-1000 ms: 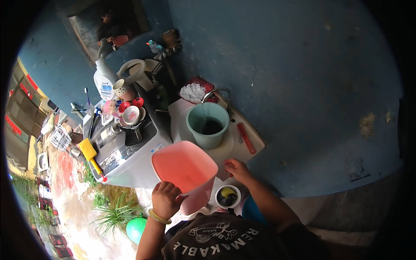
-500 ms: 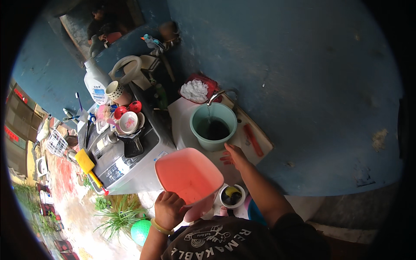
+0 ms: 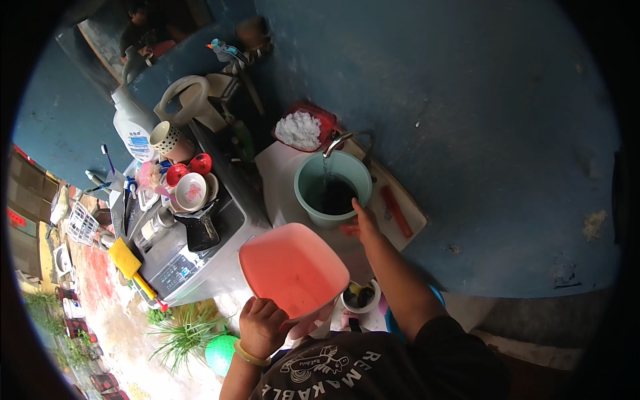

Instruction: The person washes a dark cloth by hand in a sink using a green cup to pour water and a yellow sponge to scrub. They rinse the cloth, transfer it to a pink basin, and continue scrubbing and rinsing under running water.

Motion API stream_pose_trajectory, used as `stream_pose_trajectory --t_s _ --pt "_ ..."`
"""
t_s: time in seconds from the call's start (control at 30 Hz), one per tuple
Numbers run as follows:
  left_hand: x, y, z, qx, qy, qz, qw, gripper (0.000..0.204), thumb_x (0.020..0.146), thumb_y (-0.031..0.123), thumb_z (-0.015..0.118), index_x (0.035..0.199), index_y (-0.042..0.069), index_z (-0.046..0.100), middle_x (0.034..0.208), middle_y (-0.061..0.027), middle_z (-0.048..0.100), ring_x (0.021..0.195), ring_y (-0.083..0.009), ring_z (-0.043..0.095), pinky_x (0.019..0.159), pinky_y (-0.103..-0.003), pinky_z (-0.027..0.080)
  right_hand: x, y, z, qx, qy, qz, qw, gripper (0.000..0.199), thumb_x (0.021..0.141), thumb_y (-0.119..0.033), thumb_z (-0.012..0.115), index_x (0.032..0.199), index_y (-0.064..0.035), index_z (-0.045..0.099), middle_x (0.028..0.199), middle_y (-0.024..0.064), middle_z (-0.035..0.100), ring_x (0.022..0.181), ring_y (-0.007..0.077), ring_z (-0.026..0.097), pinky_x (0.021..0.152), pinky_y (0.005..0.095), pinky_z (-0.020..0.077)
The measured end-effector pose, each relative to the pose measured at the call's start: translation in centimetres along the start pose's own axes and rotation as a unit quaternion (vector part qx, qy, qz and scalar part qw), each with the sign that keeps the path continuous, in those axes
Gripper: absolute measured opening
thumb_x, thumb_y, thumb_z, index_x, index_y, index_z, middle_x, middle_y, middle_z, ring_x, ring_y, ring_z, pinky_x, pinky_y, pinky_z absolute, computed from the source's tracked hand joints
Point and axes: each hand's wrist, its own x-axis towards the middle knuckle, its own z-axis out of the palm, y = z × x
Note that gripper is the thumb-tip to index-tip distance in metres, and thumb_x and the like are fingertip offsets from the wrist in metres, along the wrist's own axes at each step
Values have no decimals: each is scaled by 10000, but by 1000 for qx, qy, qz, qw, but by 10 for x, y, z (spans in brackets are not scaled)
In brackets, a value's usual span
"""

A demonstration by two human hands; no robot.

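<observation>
My left hand (image 3: 264, 325) is closed over the near rim of a coral-pink plastic bin (image 3: 292, 267), which is tilted and shows a bare inside. A mint-green bucket (image 3: 308, 212) stands in the sink under a running metal tap (image 3: 339, 142); a thin stream falls into it, and something dark lies inside. My right hand (image 3: 362, 224) is at the bucket's near right side, thumb raised by the rim and fingers spread out from it. I cannot tell whether the fingers touch the bucket wall.
Left stands a washing machine (image 3: 230, 230) loaded with bowls (image 3: 192, 191), a cup (image 3: 167, 139), a white bottle (image 3: 133, 123) and a yellow brush (image 3: 125, 259). A red tray of white stuff (image 3: 299, 130) sits behind the tap. Right of the bucket lies a red bar-shaped thing (image 3: 398, 212). A blue wall (image 3: 493, 147) bounds the right.
My right hand has moved up closer to the bucket's rim. The pink bin stays in my left hand, almost unmoved. The view has shifted slightly, and water still runs.
</observation>
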Motion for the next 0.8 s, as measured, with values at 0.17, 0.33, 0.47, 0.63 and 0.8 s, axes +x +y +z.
stream_pose_trajectory --t_s 0.17,0.33,0.47,0.63,0.8 --pt "7 -7 2 -4 -4 6 1000 218 612 202 776 642 102 584 701 -44 559 732 -260 570 681 -396 468 19 5 -18 3 -33 -14 999 814 787 -575 710 1349 -58 426 1183 179 485 701 371 691 454 402 523" --pt "9 -15 4 -15 -15 9 1000 214 620 199 773 645 100 585 702 -46 561 729 -261 572 676 -396 468 19 7 -9 11 -4 18 1000 819 756 -550 755 1297 -32 423 1055 154 474 603 344 678 419 396 502" --pt "9 -21 6 -17 -22 9 1000 213 632 202 772 651 100 587 707 -45 570 731 -262 581 676 -397 473 13 0 7 13 17 51 998 824 740 -550 769 1294 -40 432 1030 162 509 591 343 674 437 394 504" --pt "12 -25 7 -19 -21 7 1000 213 639 203 775 656 100 589 714 -44 578 738 -263 591 686 -399 481 27 4 5 43 -40 55 997 699 776 -490 751 1248 -55 474 907 163 628 592 332 677 448 382 502" --pt "16 -26 7 -21 -17 7 1000 215 634 202 781 662 101 593 714 -40 578 735 -258 592 686 -397 481 35 13 5 37 -31 54 997 480 857 -383 671 1158 -45 513 871 177 674 651 297 690 468 357 523"
